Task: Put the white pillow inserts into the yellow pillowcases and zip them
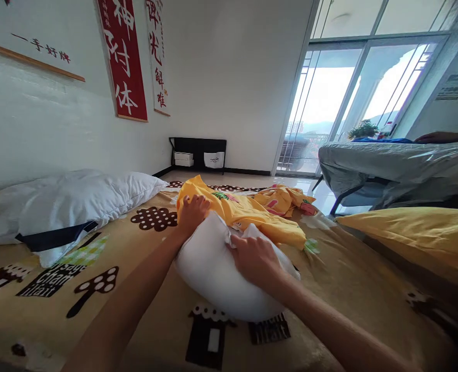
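A white pillow (221, 279) lies bunched on the bed in front of me. My right hand (254, 256) is closed on its upper edge, pinching a fold of the white fabric. Just beyond the pillow, a yellow printed pillowcase (248, 209) spreads over the bed, crumpled at its far right. My left hand (193, 211) grips the pillowcase's left edge, fingers curled over the cloth. The pillow's near left side rests beside my left forearm.
The bed's brown patterned sheet (143, 310) lies underneath. Another white pillow (81, 201) with a dark band is at left, a yellow pillow (418, 232) at right. Behind it stands a plastic-covered table (399, 160), where another person's arm (445, 137) rests. A low black rack (198, 150) stands by the wall.
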Available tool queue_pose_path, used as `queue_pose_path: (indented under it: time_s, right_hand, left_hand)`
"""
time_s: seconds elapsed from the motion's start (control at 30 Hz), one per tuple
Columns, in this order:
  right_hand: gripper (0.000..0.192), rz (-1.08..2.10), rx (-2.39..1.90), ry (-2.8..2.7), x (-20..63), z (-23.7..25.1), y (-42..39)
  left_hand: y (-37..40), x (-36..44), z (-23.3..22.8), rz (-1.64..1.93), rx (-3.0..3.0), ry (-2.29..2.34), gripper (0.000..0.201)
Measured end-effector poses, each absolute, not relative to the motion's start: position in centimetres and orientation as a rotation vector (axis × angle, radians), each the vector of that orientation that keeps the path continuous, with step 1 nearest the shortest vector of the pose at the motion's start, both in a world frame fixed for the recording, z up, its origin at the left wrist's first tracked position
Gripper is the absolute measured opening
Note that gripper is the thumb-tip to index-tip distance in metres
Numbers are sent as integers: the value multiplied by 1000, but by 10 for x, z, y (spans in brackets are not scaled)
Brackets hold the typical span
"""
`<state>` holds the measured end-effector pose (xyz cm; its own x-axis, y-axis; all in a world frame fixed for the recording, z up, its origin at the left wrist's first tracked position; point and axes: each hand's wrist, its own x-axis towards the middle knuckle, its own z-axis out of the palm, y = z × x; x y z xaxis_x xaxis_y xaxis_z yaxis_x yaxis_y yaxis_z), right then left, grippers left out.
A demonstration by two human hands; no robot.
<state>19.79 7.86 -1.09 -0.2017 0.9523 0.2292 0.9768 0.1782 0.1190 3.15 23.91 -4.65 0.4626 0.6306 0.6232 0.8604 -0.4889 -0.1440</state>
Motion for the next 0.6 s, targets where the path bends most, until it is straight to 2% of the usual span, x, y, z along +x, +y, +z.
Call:
queue_pose_path:
  time_s: [0.13,0.27,0.43,0.53,0.6]
  right_hand:
    - [39,-265,-2007,-2194,223,4,104]
    - [41,-206,-2023,-2098,241,5,111]
    - [40,-278,-1979,-2070,247,-9,92]
    - [42,-278,-2029,-2046,247,-10,83]
    - [41,-280,-2045,-2062,244,-10,77]
  left_hand:
    - [233,19,-39,-623,-2142,-1303,36]
    - [229,-8,-57,-618,-2069,-1475,43]
    - [232,-31,-98,-987,-1898,-1791,50]
    - [234,-34,-113,-1154,-2061,-2091,36]
    - [233,-34,-118,-1147,-2273,-2116,29]
